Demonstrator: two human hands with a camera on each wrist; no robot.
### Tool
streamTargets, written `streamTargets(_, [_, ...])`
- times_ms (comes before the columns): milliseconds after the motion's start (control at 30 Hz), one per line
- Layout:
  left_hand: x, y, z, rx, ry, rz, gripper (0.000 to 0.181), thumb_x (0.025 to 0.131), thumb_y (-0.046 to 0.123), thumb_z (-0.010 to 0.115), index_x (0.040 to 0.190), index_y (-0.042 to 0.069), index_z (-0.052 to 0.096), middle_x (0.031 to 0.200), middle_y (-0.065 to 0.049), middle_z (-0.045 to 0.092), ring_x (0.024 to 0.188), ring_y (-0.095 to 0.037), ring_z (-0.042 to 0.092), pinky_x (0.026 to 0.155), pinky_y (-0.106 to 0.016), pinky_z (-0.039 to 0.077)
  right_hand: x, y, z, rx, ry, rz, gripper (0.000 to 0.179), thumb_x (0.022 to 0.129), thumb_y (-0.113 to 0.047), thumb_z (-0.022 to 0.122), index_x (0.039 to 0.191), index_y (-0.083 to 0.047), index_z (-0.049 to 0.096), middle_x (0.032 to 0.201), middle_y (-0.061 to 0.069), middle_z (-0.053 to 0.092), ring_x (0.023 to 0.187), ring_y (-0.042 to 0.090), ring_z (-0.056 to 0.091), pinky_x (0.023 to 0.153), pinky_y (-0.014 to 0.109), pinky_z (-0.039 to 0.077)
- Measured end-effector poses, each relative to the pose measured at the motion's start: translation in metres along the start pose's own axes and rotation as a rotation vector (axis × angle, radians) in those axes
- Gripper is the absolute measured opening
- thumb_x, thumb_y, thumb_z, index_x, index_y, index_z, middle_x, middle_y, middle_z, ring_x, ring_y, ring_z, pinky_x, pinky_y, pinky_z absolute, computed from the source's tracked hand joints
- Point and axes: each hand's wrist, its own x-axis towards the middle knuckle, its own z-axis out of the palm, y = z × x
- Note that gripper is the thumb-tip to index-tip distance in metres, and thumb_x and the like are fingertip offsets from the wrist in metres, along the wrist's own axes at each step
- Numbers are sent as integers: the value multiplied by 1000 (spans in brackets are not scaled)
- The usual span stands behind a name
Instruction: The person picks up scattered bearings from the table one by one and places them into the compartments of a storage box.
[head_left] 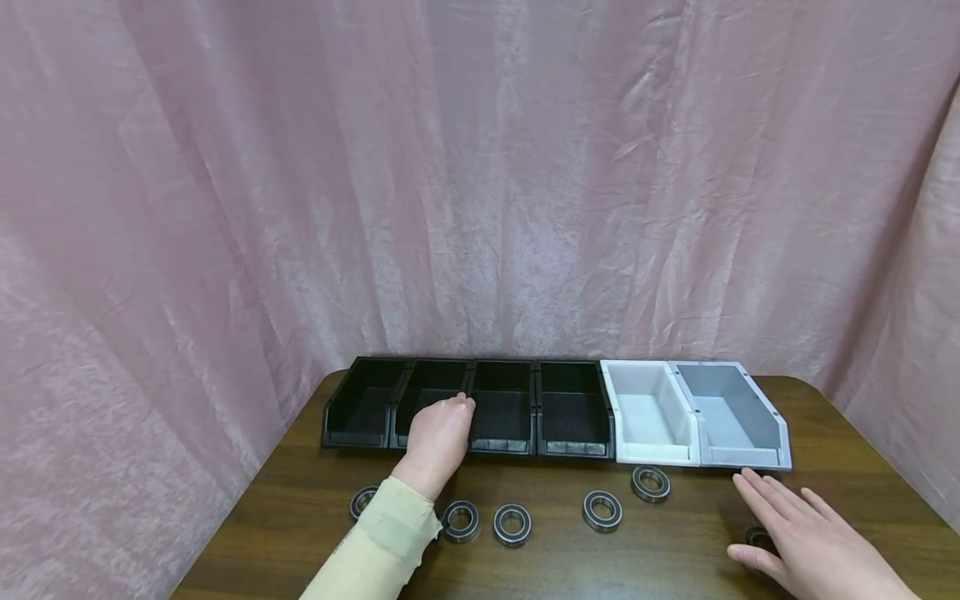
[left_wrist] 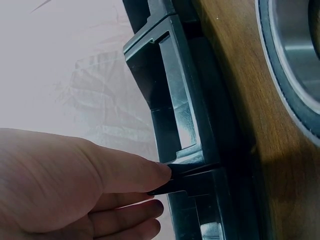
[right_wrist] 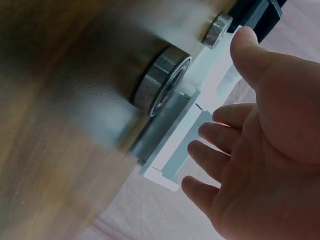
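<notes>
Hanging beyond your left hand (head_left: 437, 439) and your right hand (head_left: 813, 537), a pink curtain (head_left: 480, 183) is backing the whole scene. Under both hands, the brown table (head_left: 555, 571) is carrying everything. Ahead of them, four black bins (head_left: 573, 450), a white bin (head_left: 652, 455) and a grey bin (head_left: 742, 458) are standing side by side, their low fronts facing you, seemingly so that you can reach in easily. Your left hand is pinching the edge (left_wrist: 204, 181) between the second and third black bins from the left, fingers curled, a hold that would suit steadying or lining up the row. Your right hand is holding nothing: its fingers are extending forward, spread, near the grey bin. Smallest, the bearings are lying flat, perhaps so they will not roll: one bearing (right_wrist: 159, 80) is sitting near your right hand, partly covered by it from above; a second bearing (head_left: 651, 497) and a third bearing (head_left: 602, 527) are lying to its left; a fourth bearing (head_left: 512, 541) and a fifth bearing (head_left: 461, 537) are resting closer to you than your left hand; a sixth bearing (head_left: 356, 503) is showing past your left sleeve (head_left: 393, 521).
</notes>
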Motion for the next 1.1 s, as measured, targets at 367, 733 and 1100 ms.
streamTargets(367, [0, 0, -1, 11, 16, 10, 29, 86, 0, 94, 114, 5, 84, 121, -17, 81, 88, -29, 81, 77, -42, 68, -9, 9, 5, 14, -64, 47, 89, 85, -54, 91, 146, 3, 63, 149, 23, 65, 163, 26, 35, 133, 32, -10])
streamTargets(733, [0, 0, 1, 17, 7, 1, 31, 86, 1, 94, 115, 5, 84, 121, -16, 81, 88, -29, 81, 76, -41, 68, -8, 21, 5, 61, -263, 100, 89, 87, -61, 87, 142, 5, 65, 148, 28, 62, 134, 51, 61, 104, 75, 47])
streamTargets(1100, [0, 1, -1, 19, 4, 2, 33, 85, 2, 96, 116, 5, 84, 121, -16, 81, 89, -28, 81, 78, -41, 68, -10, 26, 6, 124, -329, 88, 69, 90, -53, 88, 131, -2, 65, 148, 32, 60, 130, 55, 63, 96, 77, 51])
